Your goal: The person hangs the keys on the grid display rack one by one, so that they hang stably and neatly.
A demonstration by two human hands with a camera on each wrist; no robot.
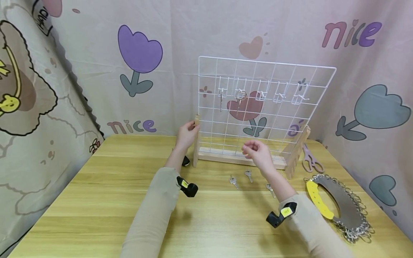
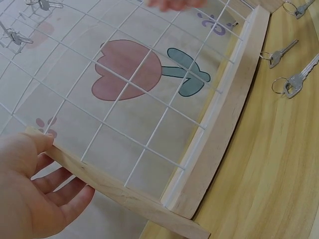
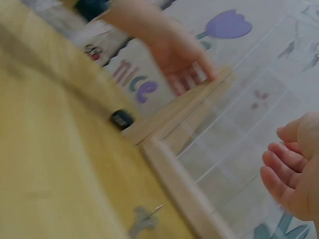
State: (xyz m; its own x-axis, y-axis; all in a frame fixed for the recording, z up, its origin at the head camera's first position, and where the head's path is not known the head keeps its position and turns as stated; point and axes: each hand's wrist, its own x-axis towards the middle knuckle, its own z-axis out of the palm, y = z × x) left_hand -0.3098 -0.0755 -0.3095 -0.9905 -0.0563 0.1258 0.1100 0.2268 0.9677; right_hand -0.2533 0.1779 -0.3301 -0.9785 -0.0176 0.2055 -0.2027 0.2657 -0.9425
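Observation:
A white wire grid rack [image 1: 238, 122] stands on a wooden base with wooden side posts. My left hand [image 1: 187, 136] grips the top of its left post [image 2: 119, 191], thumb on the front and fingers behind. In front of the grid's lower part, my right hand [image 1: 258, 153] hovers with its fingers loosely bent and nothing visible in them. Two keys, a left one [image 1: 221, 100] and another [image 1: 239, 102], hang by rings from white hooks on the grid; the hooks further right [image 1: 279, 96] carry none. Three loose keys [image 1: 233, 182] with small rings lie before the base.
Purple scissors [image 1: 312, 163] lie by the right post. Closer, at the right, is a grey curved plate [image 1: 350, 208] with a yellow grip [image 1: 317, 200] and many metal rings along its edge. A small black object [image 1: 185, 161] sits beside the left post. A printed curtain hangs behind.

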